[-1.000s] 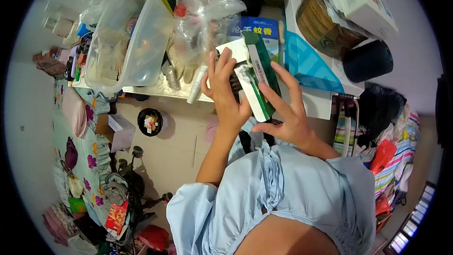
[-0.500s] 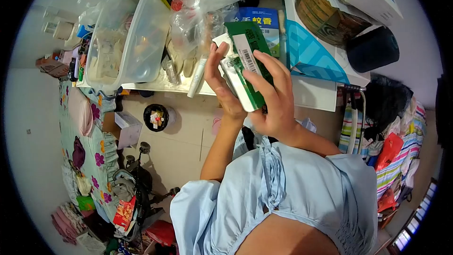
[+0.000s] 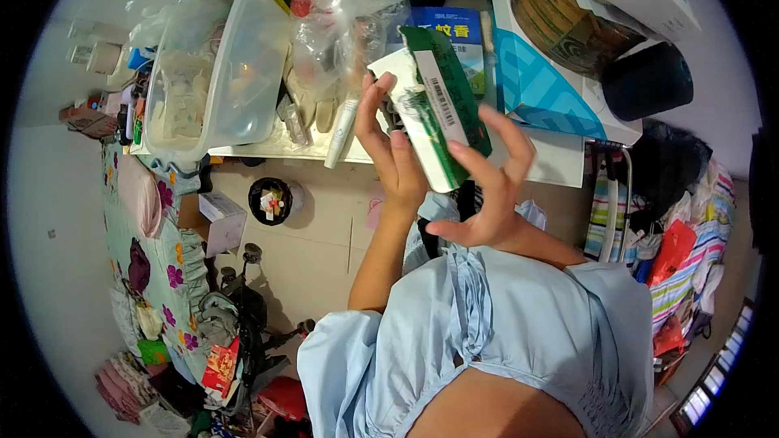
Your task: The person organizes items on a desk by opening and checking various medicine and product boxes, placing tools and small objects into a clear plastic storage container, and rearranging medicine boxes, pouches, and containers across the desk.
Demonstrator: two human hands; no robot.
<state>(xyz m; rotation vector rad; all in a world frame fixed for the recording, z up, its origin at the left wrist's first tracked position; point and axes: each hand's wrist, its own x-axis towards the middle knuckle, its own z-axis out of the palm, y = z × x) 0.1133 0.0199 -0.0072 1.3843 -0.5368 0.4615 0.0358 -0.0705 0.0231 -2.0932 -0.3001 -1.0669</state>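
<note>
A green and white cardboard box (image 3: pixel 442 101), with a barcode label and a torn-looking top edge, is tilted in front of me above the table's front edge. My left hand (image 3: pixel 393 150) holds it from the left, fingers along its white side and thumb up; part of the grip is hidden behind the cardboard. On the other side, my right hand (image 3: pixel 495 182) is open, its fingers spread. Its fingertips are at the green edge, and I cannot tell whether they touch it. A white marker-like tube (image 3: pixel 341 134) lies on the table left of my left hand.
A clear plastic bin (image 3: pixel 207 73) stands at the table's left, beside a knotted clear bag (image 3: pixel 345 20). Behind the cardboard lies a blue packet (image 3: pixel 462 32). To the right are a woven-patterned bucket (image 3: pixel 560 16) and a dark cylinder (image 3: pixel 647 83). A trash bin (image 3: pixel 272 201) sits on the floor.
My right hand has loosened from the box, its fingers spreading and moving right and down. The box has shifted slightly right, showing more of its white side, while my left hand keeps hold.
</note>
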